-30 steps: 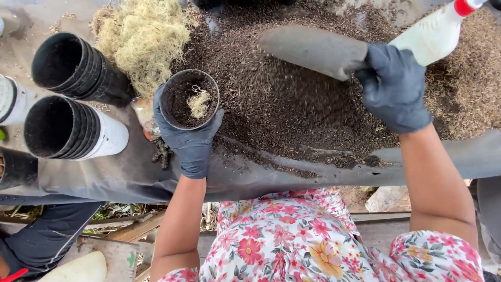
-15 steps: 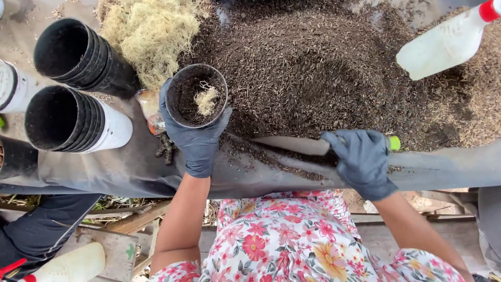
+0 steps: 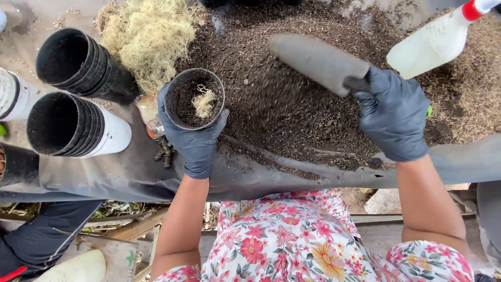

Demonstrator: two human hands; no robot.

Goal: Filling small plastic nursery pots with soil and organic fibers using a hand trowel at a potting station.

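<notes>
My left hand [image 3: 194, 140], in a dark glove, grips a small black pot [image 3: 183, 99] from below. The pot holds dark soil and a tuft of pale moss. My right hand [image 3: 392, 116], also gloved, holds a grey trowel [image 3: 319, 61] by its handle. The blade points up and left over a big heap of dark potting soil [image 3: 292, 99] and lies to the right of the pot, apart from it.
Stacks of black and white pots [image 3: 78, 122] lie on their sides at the left. A clump of dry yellow moss [image 3: 148, 34] sits above the held pot. A white spray bottle with a red cap [image 3: 436, 39] lies at the top right. Grey sheeting [image 3: 104, 172] covers the bench.
My right hand has lifted the trowel from the near edge of the soil heap up and over the heap. The left hand and pot have stayed in place.
</notes>
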